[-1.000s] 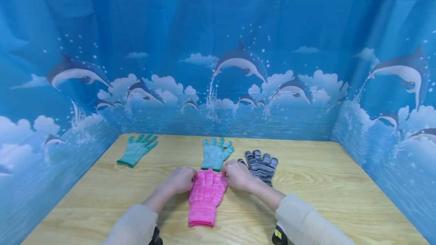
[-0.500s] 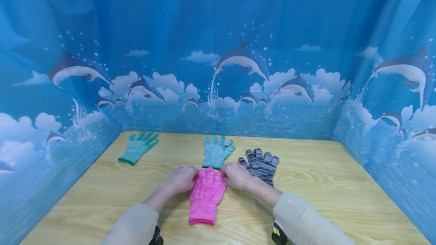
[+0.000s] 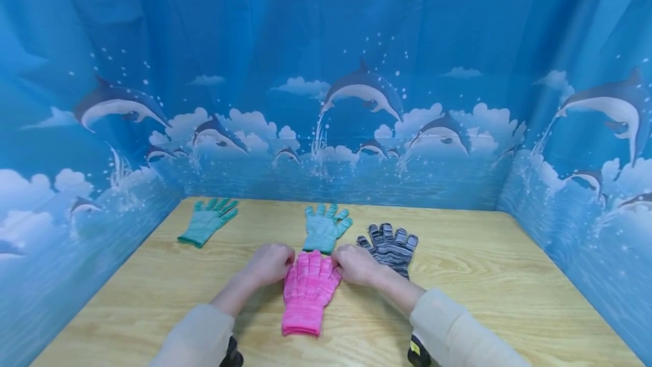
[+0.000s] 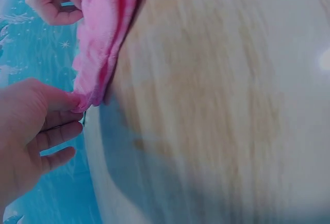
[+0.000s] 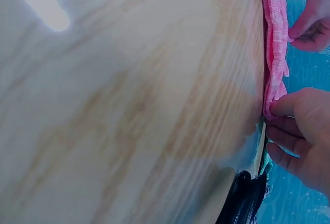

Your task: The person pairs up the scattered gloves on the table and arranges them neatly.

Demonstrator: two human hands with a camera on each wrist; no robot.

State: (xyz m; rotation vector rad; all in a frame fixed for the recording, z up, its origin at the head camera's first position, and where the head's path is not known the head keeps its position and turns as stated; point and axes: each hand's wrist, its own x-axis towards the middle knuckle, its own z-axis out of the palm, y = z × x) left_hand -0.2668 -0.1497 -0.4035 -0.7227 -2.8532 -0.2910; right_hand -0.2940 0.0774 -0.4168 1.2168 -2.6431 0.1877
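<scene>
A pink knitted glove (image 3: pixel 308 290) lies on the wooden table in front of me, cuff toward me. At its left edge, my left hand (image 3: pixel 270 264) pinches the fabric between thumb and index finger; the left wrist view shows this pinch on the pink glove (image 4: pixel 100 38). Across from it, my right hand (image 3: pixel 355 265) pinches the glove's right edge near the fingers, also seen in the right wrist view. A light teal glove (image 3: pixel 324 230) lies just beyond the pink one. The grey-and-black striped glove (image 3: pixel 392 248) is behind my right hand, its cuff partly hidden by the forearm.
Another teal glove (image 3: pixel 206 222) lies at the back left of the wooden table (image 3: pixel 489 276). A blue curtain (image 3: pixel 244 44) printed with dolphins surrounds the table at the back and sides.
Both hands stay at the pink glove's edges with hardly any movement. The left hand has shifted very slightly left, and the glove looks a little more spread. The view has tilted slightly.
</scene>
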